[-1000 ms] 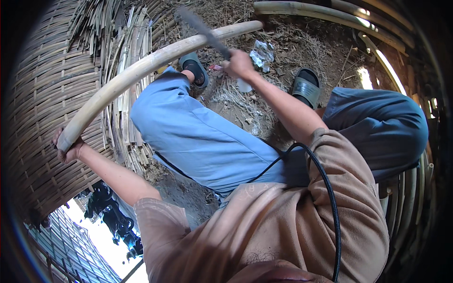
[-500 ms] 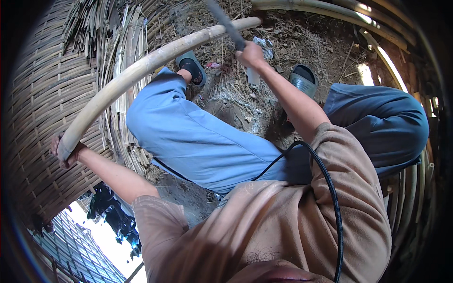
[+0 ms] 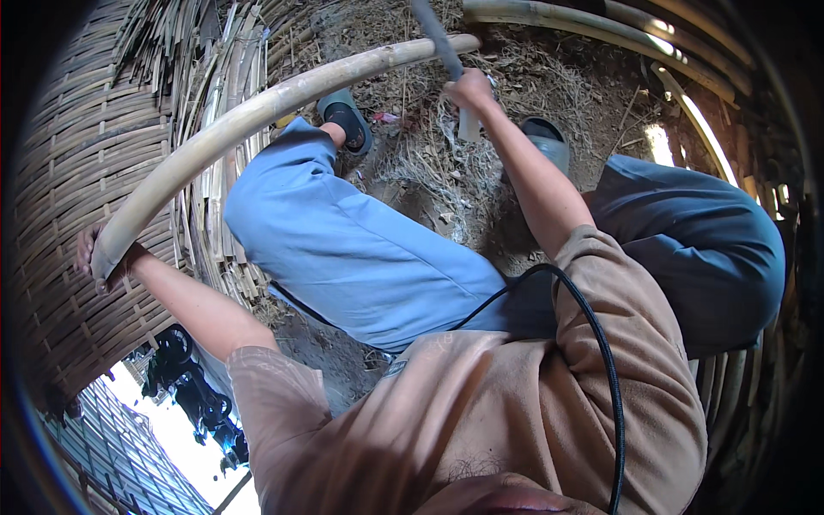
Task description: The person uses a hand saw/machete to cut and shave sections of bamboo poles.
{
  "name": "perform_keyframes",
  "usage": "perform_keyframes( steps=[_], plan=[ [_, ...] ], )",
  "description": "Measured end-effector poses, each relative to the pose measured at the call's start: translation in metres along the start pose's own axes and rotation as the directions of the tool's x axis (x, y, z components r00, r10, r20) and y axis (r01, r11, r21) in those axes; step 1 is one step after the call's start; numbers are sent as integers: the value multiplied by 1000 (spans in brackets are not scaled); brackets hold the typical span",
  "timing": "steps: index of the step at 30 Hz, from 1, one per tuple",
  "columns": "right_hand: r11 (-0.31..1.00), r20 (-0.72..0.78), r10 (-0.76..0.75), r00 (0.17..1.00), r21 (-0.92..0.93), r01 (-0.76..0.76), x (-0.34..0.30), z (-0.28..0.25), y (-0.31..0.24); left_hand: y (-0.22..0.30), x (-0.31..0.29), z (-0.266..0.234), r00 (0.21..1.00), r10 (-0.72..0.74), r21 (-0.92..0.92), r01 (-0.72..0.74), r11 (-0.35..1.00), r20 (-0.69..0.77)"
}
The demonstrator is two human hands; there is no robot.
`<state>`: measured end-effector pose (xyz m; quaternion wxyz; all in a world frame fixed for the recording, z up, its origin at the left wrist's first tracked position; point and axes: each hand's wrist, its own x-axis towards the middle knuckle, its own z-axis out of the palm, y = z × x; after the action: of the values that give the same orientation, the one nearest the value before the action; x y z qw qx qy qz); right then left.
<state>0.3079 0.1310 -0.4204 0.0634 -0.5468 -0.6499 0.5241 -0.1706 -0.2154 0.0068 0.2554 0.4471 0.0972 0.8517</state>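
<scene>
A long, pale bamboo pole (image 3: 232, 127) runs from the left up to the top middle, bowed by the lens. My left hand (image 3: 87, 251) grips its near end, with the fingers curled round the far side and partly hidden. My right hand (image 3: 472, 88) is closed round the pale handle (image 3: 469, 125) of a machete. The dark blade (image 3: 435, 36) points up and crosses over the pole close to its far end; I cannot tell whether the two touch.
Woven bamboo matting (image 3: 94, 180) and split strips (image 3: 232, 94) lie at the left. More bamboo poles (image 3: 549, 15) curve along the top right. My sandalled feet rest on dirt ground strewn with shavings (image 3: 429, 176). A black cord (image 3: 601, 343) hangs across my shirt.
The machete and my right hand have shifted a little to the right. My left hand and the pole's near end have moved slightly left and up.
</scene>
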Motion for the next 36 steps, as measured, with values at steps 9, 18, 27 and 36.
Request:
perform_keyframes(
  steps=[9, 18, 27, 36],
  plan=[
    [798, 175, -573, 801, -105, 594, -35, 17, -105, 5, 4, 20, 988, 77, 95, -89, 991, 132],
    [992, 176, -100, 979, -60, 112, -13, -8, -40, 15, -3, 20, 978, 138, -117, -120, 986, 157],
    [946, -18, -275, 961, -184, 267, -31, -22, -79, -54, 19, 86, 996, -44, 222, 26, 975, 77],
    [905, -99, -405, 909, -185, 383, -23, -36, -40, -65, 95, 68, 841, 349, 844, 210, 494, -414]
  ],
)
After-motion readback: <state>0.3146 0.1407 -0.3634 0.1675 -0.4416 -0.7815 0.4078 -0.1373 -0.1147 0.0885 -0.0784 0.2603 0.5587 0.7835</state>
